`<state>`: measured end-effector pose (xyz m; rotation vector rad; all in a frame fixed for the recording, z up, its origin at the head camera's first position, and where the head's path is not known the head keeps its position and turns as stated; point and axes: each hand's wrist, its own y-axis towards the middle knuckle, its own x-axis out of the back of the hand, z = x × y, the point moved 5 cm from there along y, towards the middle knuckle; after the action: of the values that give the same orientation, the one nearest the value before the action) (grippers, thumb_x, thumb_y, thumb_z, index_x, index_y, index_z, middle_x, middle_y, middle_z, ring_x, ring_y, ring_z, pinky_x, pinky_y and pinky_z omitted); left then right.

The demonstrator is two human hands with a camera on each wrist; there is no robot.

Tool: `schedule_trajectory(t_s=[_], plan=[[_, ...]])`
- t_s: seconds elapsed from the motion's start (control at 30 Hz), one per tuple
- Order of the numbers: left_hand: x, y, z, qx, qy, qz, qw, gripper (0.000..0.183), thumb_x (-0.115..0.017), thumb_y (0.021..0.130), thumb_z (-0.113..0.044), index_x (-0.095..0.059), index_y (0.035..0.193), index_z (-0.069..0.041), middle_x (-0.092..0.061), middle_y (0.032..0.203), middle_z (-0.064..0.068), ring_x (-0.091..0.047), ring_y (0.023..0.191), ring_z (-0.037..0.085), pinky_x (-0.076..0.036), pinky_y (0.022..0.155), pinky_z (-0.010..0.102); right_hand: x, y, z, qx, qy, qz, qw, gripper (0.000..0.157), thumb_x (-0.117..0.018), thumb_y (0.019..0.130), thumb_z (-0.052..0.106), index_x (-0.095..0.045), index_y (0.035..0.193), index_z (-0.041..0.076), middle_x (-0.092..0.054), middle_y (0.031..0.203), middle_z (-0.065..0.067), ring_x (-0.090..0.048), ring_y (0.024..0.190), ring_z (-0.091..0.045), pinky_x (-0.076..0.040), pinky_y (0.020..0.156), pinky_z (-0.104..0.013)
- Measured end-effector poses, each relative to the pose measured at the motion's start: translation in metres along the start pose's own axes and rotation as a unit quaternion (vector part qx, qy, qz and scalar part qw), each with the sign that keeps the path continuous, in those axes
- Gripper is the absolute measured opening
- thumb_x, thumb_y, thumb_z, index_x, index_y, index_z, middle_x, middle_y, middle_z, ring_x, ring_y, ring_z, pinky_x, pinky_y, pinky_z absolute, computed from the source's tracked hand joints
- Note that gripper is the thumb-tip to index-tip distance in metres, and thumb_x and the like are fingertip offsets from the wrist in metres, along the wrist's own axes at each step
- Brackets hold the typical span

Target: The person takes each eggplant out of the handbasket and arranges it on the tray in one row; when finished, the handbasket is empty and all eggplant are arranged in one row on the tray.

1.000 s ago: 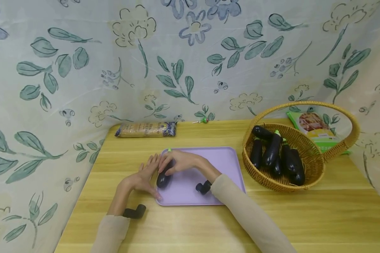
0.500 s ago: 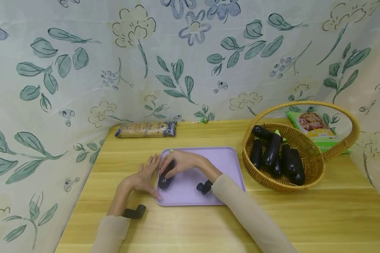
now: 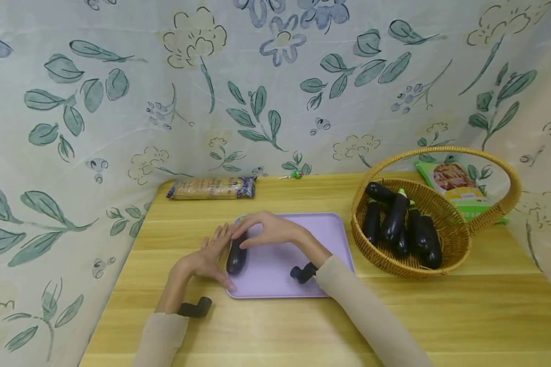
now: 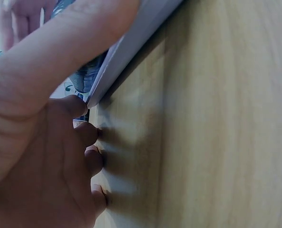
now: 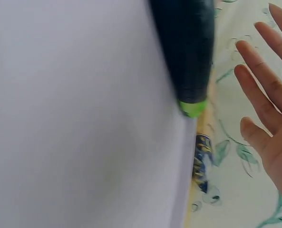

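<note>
An eggplant [image 3: 236, 257], dark and glossy with a green stem end, lies lengthwise along the left side of a lilac tray [image 3: 298, 229]. My right hand [image 3: 271, 229] is just over and to the right of it. In the right wrist view the fingers of that right hand [image 5: 274, 104] are spread and stand apart from the eggplant [image 5: 188, 47]. My left hand [image 3: 204, 262] rests at the tray's left edge, thumb near the front corner. Its other fingertips touch the wood beside the tray wall in the left wrist view, and nothing is gripped.
A wicker basket [image 3: 459, 250] with a tall handle holds several eggplants [image 3: 395, 216] right of the tray. Behind it leans a green food bag [image 3: 459, 186]. A noodle packet [image 3: 211, 188] and a small lollipop-like item [image 3: 296, 174] lie along the back of the wooden table [image 3: 275, 326].
My right hand has let go of the eggplant and drawn slightly up and right, its fingers opening. The eggplant shifted slightly right, then back left against the tray's side. My left hand stayed put.
</note>
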<state>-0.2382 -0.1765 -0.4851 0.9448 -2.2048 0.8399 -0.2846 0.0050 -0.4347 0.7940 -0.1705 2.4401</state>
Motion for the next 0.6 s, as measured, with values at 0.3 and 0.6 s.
schedule_trajectory(t_s=[0.3,0.6], plan=[[-0.002,0.001,0.003,0.002,-0.001,-0.013,0.9999,0.158,-0.101,0.058,-0.042,0.01,0.164,0.0,0.017,0.17,0.027,0.019,0.158,0.047,0.012,0.124,0.071,0.043,-0.075,0.036,-0.031,0.041,-0.07,0.996,0.047,-0.074,0.097,0.027,-0.063,0.143,0.026,-0.059,0.151,0.01,-0.048,0.147,-0.015,-0.04,0.123,-0.05],[-0.003,0.003,-0.001,-0.02,0.002,-0.013,0.9997,0.159,-0.1,0.057,-0.046,0.009,0.163,0.002,0.016,0.169,0.031,0.017,0.156,0.051,0.011,0.123,0.073,0.093,-0.179,0.057,-0.087,0.027,-0.152,0.984,0.058,-0.069,0.1,0.026,-0.049,0.154,0.027,-0.049,0.161,0.002,-0.038,0.154,-0.026,-0.037,0.121,-0.062]])
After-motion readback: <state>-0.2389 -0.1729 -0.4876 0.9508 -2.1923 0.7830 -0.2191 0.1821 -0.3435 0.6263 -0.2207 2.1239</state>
